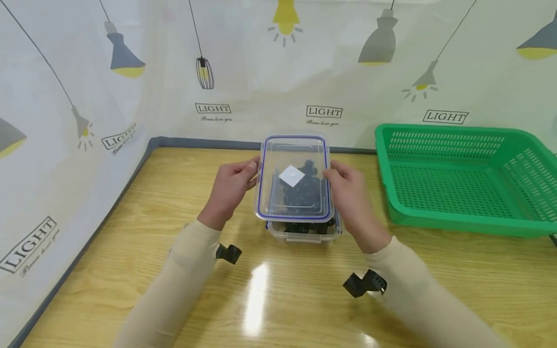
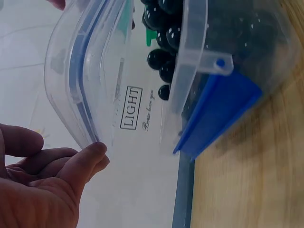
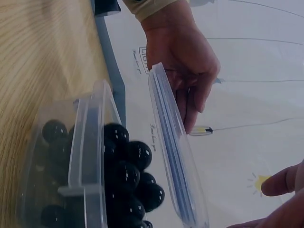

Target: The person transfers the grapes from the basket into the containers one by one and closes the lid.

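Note:
Between both hands is a clear plastic lid (image 1: pixel 278 195) with a blue seal and a white diamond label (image 1: pixel 291 176). The left hand (image 1: pixel 230 191) pinches its left edge, thumb against the rim in the left wrist view. My right hand (image 1: pixel 350 198) holds the opposite edge. Below the lid stands a clear plastic container (image 1: pixel 304 238), heaped with shiny black balls (image 3: pixel 126 175) that rise above its rim. Both wrist views show a gap between lid and container. A blue side latch (image 2: pixel 221 116) hangs folded outward on the container.
A green slotted plastic basket (image 1: pixel 396 212) stands on the wooden table (image 1: pixel 209 299) to the right. Behind the table rises a white backdrop (image 1: pixel 261 87) printed with lamps. A dark strip (image 1: pixel 209 142) runs along the table's back edge.

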{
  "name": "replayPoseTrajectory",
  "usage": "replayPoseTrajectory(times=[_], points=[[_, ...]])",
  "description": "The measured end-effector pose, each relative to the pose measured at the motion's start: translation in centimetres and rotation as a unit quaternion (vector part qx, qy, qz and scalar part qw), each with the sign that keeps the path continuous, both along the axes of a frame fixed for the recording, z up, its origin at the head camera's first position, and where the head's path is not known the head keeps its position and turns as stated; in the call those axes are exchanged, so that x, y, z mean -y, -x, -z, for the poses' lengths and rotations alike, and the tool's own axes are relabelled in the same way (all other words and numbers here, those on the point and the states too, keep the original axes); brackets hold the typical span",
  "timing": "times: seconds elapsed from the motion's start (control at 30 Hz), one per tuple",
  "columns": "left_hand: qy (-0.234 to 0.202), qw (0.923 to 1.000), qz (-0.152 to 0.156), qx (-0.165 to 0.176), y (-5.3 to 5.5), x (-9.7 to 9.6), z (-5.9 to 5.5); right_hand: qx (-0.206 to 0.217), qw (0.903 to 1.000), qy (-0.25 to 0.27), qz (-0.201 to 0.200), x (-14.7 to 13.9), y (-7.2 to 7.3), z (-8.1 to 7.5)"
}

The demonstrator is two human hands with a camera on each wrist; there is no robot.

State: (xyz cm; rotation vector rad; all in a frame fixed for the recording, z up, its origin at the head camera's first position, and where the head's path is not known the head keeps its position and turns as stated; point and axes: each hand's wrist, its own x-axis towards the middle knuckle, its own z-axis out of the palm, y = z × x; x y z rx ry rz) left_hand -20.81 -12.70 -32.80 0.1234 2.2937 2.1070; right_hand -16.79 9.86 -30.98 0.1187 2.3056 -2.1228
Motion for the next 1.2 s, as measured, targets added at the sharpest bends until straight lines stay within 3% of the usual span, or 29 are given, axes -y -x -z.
replayPoseTrajectory(times=[0.13, 0.37, 0.93, 1.07, 1.2], points=[[-0.003, 0.9999, 0.009, 0.009, -0.4, -1.0, 0.0, -0.004, 0.9997, -0.022, 0.012, -1.3, -0.5, -0.3], [0.007, 0.9997, 0.017, 0.014, -0.9, -1.8, 0.2, 0.008, 0.9993, 0.029, 0.023, -3.5, -1.0, -1.0], [0.004, 0.9992, 0.038, 0.010, -1.2, -2.6, 0.4, 0.034, 0.9992, 0.013, 0.018, -5.4, -0.4, 0.4], [0.003, 0.9992, 0.039, -0.005, -1.2, -2.7, 0.4, 0.031, 0.9994, 0.001, 0.017, -5.7, -0.2, 0.1], [0.008, 0.9983, 0.034, -0.048, -1.1, -2.7, 0.4, 0.024, 0.9995, -0.001, 0.021, -5.8, 0.1, -0.5]])
